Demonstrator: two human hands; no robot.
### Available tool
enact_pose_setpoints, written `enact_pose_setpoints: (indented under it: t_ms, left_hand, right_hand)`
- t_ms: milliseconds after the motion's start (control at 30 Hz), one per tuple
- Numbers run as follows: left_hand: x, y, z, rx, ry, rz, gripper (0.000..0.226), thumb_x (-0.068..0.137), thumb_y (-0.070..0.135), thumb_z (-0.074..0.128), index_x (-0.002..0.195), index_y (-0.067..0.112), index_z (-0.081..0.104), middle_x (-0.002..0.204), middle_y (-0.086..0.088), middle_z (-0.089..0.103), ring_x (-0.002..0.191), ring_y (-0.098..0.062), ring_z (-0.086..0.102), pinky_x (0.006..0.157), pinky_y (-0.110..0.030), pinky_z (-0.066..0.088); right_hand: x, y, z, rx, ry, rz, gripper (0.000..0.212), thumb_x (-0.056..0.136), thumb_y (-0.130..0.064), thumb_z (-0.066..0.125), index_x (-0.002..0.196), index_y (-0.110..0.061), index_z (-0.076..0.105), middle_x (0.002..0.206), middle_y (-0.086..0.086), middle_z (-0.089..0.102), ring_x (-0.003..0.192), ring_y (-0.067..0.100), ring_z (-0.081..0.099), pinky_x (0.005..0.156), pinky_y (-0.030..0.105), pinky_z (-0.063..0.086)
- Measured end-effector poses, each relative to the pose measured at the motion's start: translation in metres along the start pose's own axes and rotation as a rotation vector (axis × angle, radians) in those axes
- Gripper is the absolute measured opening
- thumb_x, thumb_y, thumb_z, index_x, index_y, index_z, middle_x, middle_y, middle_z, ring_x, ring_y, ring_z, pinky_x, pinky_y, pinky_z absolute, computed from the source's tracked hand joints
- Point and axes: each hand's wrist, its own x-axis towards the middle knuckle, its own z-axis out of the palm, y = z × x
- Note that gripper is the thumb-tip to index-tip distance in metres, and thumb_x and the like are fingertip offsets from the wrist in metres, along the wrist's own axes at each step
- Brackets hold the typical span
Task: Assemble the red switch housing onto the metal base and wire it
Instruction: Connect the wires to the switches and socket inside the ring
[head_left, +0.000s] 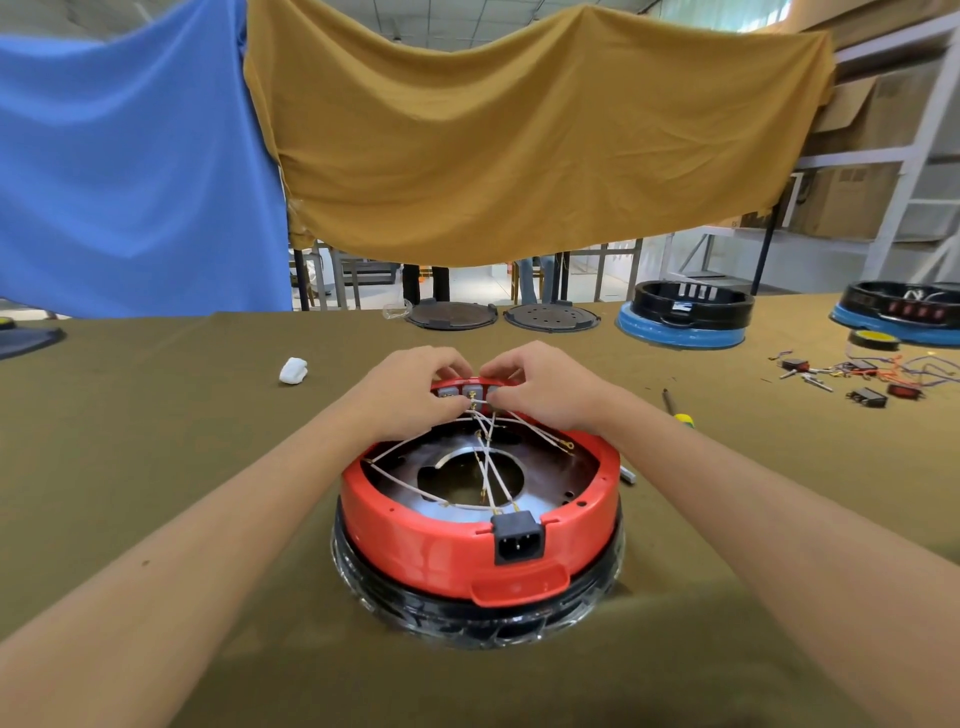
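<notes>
Olive cloth covers the bench (156, 467), where the red switch housing (441, 540) sits on the metal base (467, 467). Both the left hand (410, 389) and right hand (545, 387) pinch white wires (488, 467) at the far-rim switches (470, 391). Crossed leads could tangle or reach the wrong terminal; tugging might loosen seated connectors.
</notes>
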Motion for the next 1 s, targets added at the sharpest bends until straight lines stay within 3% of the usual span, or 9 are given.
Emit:
enact_pose_setpoints:
  t_ms: [133, 200, 333, 500, 733, 833, 933, 1000]
  left_hand:
    - [-0.001, -0.01, -0.005, -0.322, 0.101, -0.172, 0.023, 0.088, 0.014, 0.061, 0.104, 0.029, 0.067, 0.108, 0.006, 0.069, 0.1, -0.011, 0.065, 0.09, -0.035, 0.053]
    - [0.0, -0.013, -0.006, -0.449, 0.132, -0.276, 0.023, 0.088, 0.008, 0.057, 0.097, 0.027, 0.066, 0.106, 0.001, 0.069, 0.099, -0.014, 0.066, 0.088, -0.036, 0.054]
    - [0.003, -0.015, -0.005, -0.428, 0.056, -0.305, 0.026, 0.085, 0.002, 0.059, 0.094, 0.024, 0.068, 0.1, 0.001, 0.071, 0.09, -0.011, 0.065, 0.071, -0.027, 0.047]
    - [0.002, -0.016, -0.006, -0.492, 0.063, -0.318, 0.029, 0.084, -0.006, 0.061, 0.095, 0.02, 0.07, 0.097, 0.0, 0.071, 0.089, -0.013, 0.065, 0.071, -0.026, 0.046]
    - [0.003, -0.019, -0.002, -0.497, 0.098, -0.31, 0.029, 0.084, -0.008, 0.061, 0.093, 0.017, 0.071, 0.092, -0.001, 0.071, 0.078, -0.013, 0.065, 0.058, -0.018, 0.05]
    - [0.004, -0.019, -0.002, -0.46, 0.101, -0.296, 0.029, 0.083, -0.006, 0.061, 0.09, 0.02, 0.071, 0.093, -0.001, 0.071, 0.079, -0.012, 0.065, 0.064, -0.023, 0.047]
    - [0.002, -0.018, -0.002, -0.432, 0.102, -0.275, 0.032, 0.081, -0.007, 0.059, 0.087, 0.022, 0.071, 0.092, 0.0, 0.072, 0.076, -0.013, 0.066, 0.067, -0.024, 0.053]
    - [0.001, -0.016, -0.002, -0.414, 0.1, -0.264, 0.033, 0.08, -0.007, 0.057, 0.085, 0.023, 0.071, 0.091, -0.001, 0.072, 0.081, -0.017, 0.067, 0.077, -0.032, 0.055]
  right_hand:
    - [0.0, 0.0, 0.001, -0.045, 0.019, 0.003, 0.035, 0.089, -0.023, 0.067, 0.124, -0.021, 0.066, 0.115, -0.001, 0.067, 0.1, 0.01, 0.06, 0.092, 0.029, 0.049]
    - [-0.001, 0.0, 0.001, -0.046, 0.021, -0.045, 0.032, 0.088, -0.026, 0.069, 0.119, -0.027, 0.063, 0.116, -0.001, 0.06, 0.102, 0.01, 0.057, 0.093, 0.029, 0.046]
    - [-0.004, -0.004, 0.002, -0.104, -0.003, -0.148, 0.014, 0.089, -0.028, 0.069, 0.102, -0.032, 0.068, 0.118, 0.0, 0.051, 0.112, 0.014, 0.047, 0.094, 0.029, 0.037]
    - [0.006, -0.02, 0.004, -0.164, -0.035, -0.213, 0.01, 0.088, -0.028, 0.071, 0.094, -0.023, 0.077, 0.119, 0.003, 0.055, 0.113, 0.013, 0.047, 0.086, 0.022, 0.03]
    - [0.005, -0.015, 0.013, -0.069, 0.018, -0.135, 0.014, 0.087, -0.03, 0.073, 0.092, -0.016, 0.076, 0.115, 0.0, 0.057, 0.108, 0.013, 0.054, 0.094, 0.027, 0.04]
    - [0.005, -0.015, 0.014, -0.069, -0.013, -0.13, 0.015, 0.087, -0.031, 0.074, 0.091, -0.017, 0.076, 0.118, 0.001, 0.055, 0.111, 0.014, 0.05, 0.093, 0.026, 0.036]
    - [0.004, -0.016, 0.015, -0.036, -0.009, -0.125, 0.015, 0.086, -0.03, 0.074, 0.09, -0.016, 0.076, 0.117, 0.003, 0.055, 0.11, 0.014, 0.049, 0.089, 0.022, 0.035]
    - [0.003, -0.016, 0.014, -0.011, -0.012, -0.115, 0.015, 0.086, -0.03, 0.075, 0.09, -0.015, 0.076, 0.116, 0.004, 0.055, 0.111, 0.014, 0.049, 0.089, 0.023, 0.035]
